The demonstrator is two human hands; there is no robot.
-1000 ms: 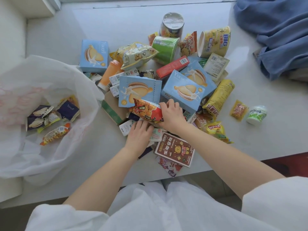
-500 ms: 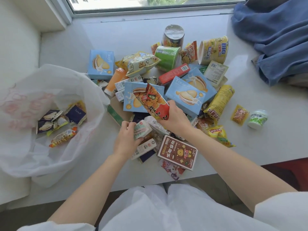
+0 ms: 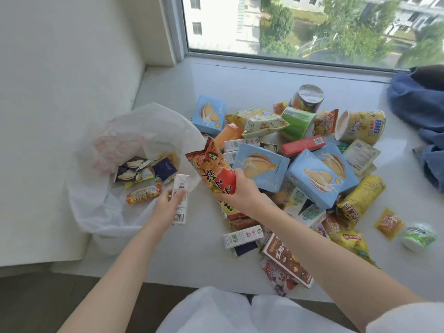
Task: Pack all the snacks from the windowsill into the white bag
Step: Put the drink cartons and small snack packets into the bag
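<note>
1. Yellow cup (image 3: pixel 360 126), lying on its side right of the green tub (image 3: pixel 298 122): "BIG" in blue letters.
2. Yellow chip bag (image 3: pixel 352 240), well below that cup: red Lay's logo.
3. Red-orange snack bag (image 3: pixel 213 169), left of the green tub: large Chinese characters, not legible.
4. Other labels too blurred.

The white windowsill (image 3: pixel 182 255) carries an open white bag (image 3: pixel 101 212) near its left edge. A pile of snacks (image 3: pixel 300 179) (blue boxes, tubs, small cartons) lies in the middle. A yogurt cup (image 3: pixel 418 236) stands toward the front right, and blue cloth (image 3: pixel 418 104) lies at the back right corner.
</note>
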